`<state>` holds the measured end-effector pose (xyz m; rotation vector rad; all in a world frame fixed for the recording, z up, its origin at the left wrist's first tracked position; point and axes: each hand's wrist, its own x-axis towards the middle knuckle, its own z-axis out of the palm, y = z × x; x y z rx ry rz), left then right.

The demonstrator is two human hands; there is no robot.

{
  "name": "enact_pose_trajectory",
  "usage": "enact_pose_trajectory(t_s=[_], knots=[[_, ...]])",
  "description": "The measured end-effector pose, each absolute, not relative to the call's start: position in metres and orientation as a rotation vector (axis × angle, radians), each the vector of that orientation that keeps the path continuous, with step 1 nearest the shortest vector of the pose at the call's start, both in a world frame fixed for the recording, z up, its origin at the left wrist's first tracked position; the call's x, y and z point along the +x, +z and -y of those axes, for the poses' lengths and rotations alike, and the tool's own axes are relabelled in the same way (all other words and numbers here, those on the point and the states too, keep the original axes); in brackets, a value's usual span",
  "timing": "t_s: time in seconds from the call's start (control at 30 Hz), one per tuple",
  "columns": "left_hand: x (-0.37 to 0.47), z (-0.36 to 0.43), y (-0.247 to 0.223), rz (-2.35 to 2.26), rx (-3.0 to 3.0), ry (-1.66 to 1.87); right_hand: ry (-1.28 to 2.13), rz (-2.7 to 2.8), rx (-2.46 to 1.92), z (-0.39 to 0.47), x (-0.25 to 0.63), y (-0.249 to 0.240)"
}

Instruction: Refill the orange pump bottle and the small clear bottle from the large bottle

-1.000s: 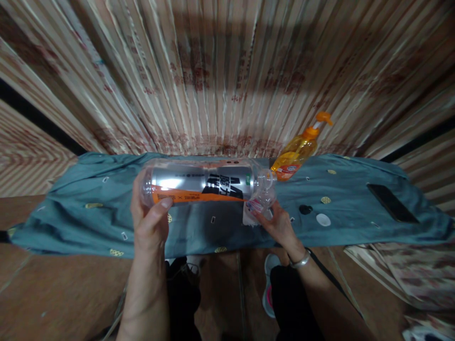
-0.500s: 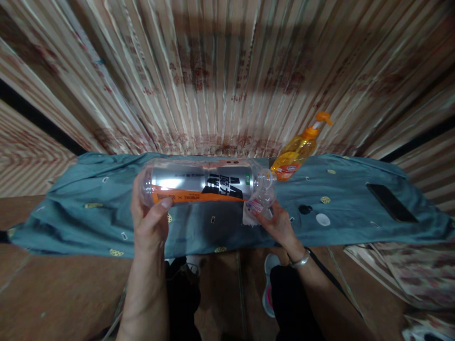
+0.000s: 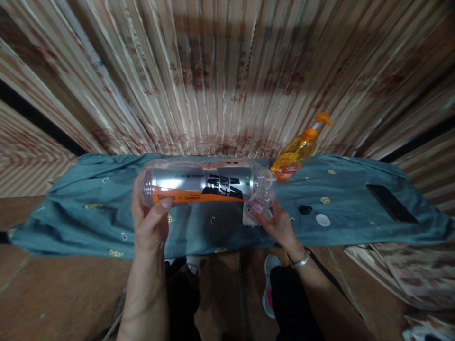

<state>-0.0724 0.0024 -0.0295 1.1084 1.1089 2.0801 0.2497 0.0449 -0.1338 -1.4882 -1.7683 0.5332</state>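
Note:
A large clear plastic bottle with a silver, black and orange label lies sideways in the air above the cloth. My left hand is closed round its base, thumb along the near side. At its neck end, my right hand grips a small clear plastic container with a pink-and-white label. The container overlaps the big bottle's neck, and I cannot tell whether the two touch. Just behind stands an orange pump bottle of yellow liquid.
A teal patterned cloth covers the narrow table. On its right side lie a black phone, a white disc and a small black object. A pleated striped curtain hangs behind.

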Motion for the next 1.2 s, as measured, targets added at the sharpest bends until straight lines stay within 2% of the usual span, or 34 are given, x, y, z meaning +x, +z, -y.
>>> enact_pose_trajectory(t_s=[1.2], knots=[[-0.0738,-0.0028,-0.03,-1.125,1.122,2.068,0.538,1.769,-1.494,-0.0448,0.2499,-0.1338]])
